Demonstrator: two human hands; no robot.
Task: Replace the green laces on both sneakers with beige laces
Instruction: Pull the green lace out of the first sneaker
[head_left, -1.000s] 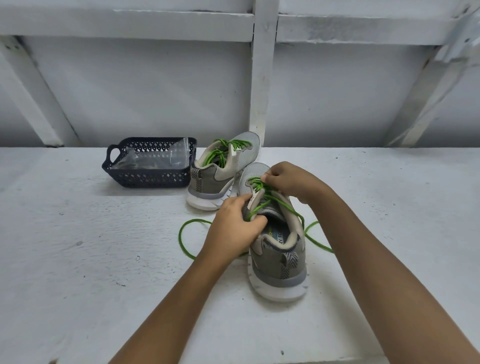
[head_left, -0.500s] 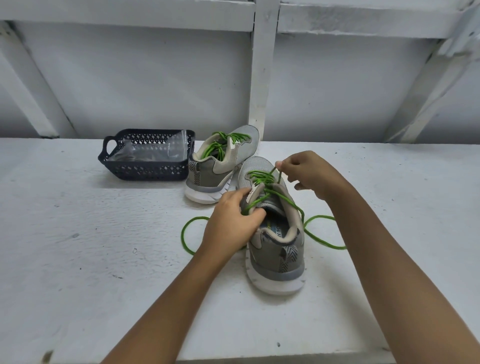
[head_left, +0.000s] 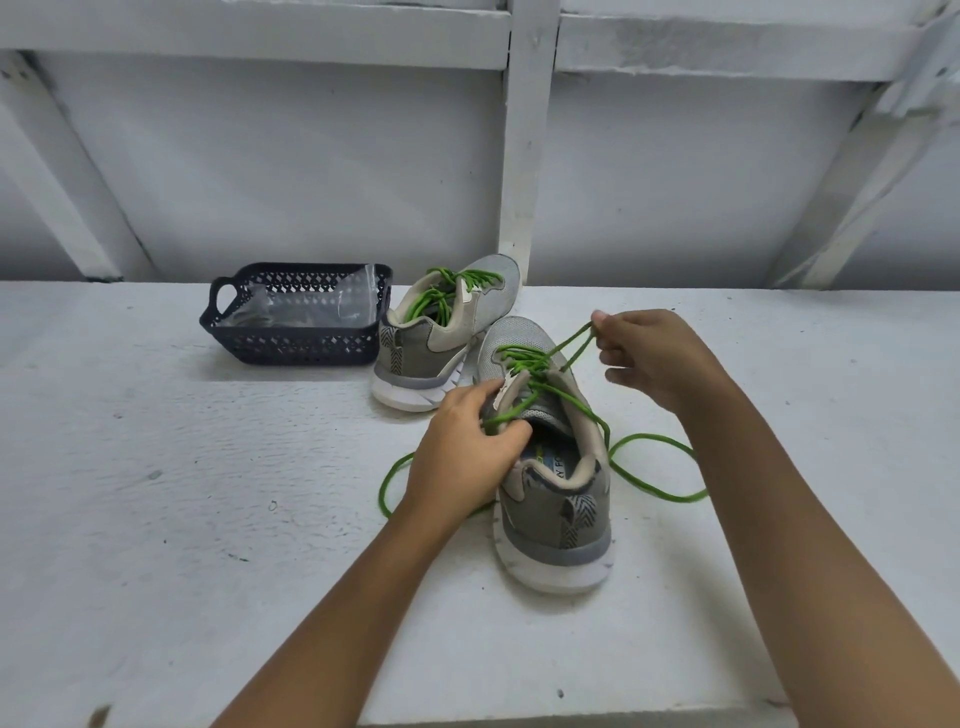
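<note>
Currently unlacing the near sneaker (head_left: 561, 499) on the worktop (head_left: 208, 519): left hand (head_left: 467, 441) grip clamps its collar, right hand (head_left: 649, 358) grip pinches a green lace loop (head_left: 571, 340) raised above the eyelets; next move, I'd say, pull that loop clear, then work down the rows.

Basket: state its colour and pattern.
Dark navy basket with lattice cut-outs, clearest in the head view.

We see through one wide-angle camera only — worn on the head, facing forward and down over the white surface (head_left: 156, 519). It stands close: the near sneaker (head_left: 550, 499) sits mid-frame, the back wall (head_left: 311, 156) above.
</note>
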